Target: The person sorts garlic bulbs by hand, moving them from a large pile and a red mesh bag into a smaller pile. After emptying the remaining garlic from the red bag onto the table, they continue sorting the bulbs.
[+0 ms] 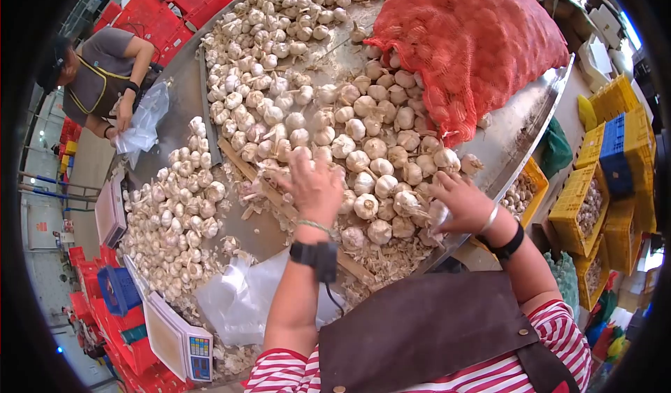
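Whole garlic bulbs [374,152] lie in a broad heap on the metal table in front of me. My left hand [314,190] is over the near edge of this heap, fingers spread, beside a wooden strip [265,183]; its palm side is hidden. At the heap's right edge, my right hand [463,204] curls its fingers and thumb around a garlic bulb [438,215]. Dry garlic skins [395,261] are scattered below and between my hands.
A red mesh sack [482,40] of bulbs lies at the far right. Left are a smaller garlic pile [175,215], a clear plastic bag [241,298] and a scale [175,333]. Yellow crates [580,211] stand right. Another person [105,78] holds a plastic bag [145,120].
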`<state>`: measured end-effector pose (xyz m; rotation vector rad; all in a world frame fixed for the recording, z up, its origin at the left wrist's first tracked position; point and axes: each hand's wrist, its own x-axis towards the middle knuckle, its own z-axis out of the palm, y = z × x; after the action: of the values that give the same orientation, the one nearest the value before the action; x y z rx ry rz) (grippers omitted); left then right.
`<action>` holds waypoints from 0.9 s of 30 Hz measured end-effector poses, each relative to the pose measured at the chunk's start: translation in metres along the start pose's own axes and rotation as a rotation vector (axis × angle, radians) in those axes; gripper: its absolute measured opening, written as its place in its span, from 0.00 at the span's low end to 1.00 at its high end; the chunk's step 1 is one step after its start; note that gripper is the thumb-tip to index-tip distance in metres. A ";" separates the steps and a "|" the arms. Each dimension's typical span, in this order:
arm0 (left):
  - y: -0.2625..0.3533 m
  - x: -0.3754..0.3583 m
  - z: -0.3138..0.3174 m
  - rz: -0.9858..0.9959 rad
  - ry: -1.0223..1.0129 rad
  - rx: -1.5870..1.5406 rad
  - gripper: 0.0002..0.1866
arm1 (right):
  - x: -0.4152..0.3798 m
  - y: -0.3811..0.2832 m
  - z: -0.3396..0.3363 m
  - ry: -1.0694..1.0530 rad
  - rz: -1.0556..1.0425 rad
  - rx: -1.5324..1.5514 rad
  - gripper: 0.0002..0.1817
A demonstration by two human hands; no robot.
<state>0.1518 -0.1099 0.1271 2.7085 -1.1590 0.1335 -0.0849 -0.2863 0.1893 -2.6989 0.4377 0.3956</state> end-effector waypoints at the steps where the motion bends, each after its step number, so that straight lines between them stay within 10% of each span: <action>1: 0.010 -0.004 -0.007 0.114 0.012 -0.060 0.24 | 0.006 0.005 -0.009 -0.023 -0.055 0.186 0.34; 3: 0.032 -0.014 0.004 0.427 -0.138 -0.132 0.21 | 0.032 0.007 -0.011 0.117 -0.045 0.210 0.27; 7: 0.073 -0.033 0.029 0.371 -0.084 -0.207 0.22 | 0.103 0.002 -0.001 0.288 -0.075 0.092 0.16; 14: 0.049 -0.030 -0.001 0.269 -0.222 -0.431 0.22 | 0.148 -0.013 0.018 -0.103 -0.038 -0.253 0.23; 20: -0.003 -0.057 -0.013 -0.501 -0.505 -2.266 0.13 | 0.142 -0.005 0.014 0.039 0.033 -0.041 0.19; 27: -0.002 -0.079 -0.002 -0.689 -0.763 -2.408 0.27 | 0.118 -0.045 -0.026 0.147 -0.143 0.258 0.19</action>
<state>0.0987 -0.0527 0.1165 0.5773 0.1407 -1.3558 0.0440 -0.2862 0.1878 -2.4954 0.3092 0.0931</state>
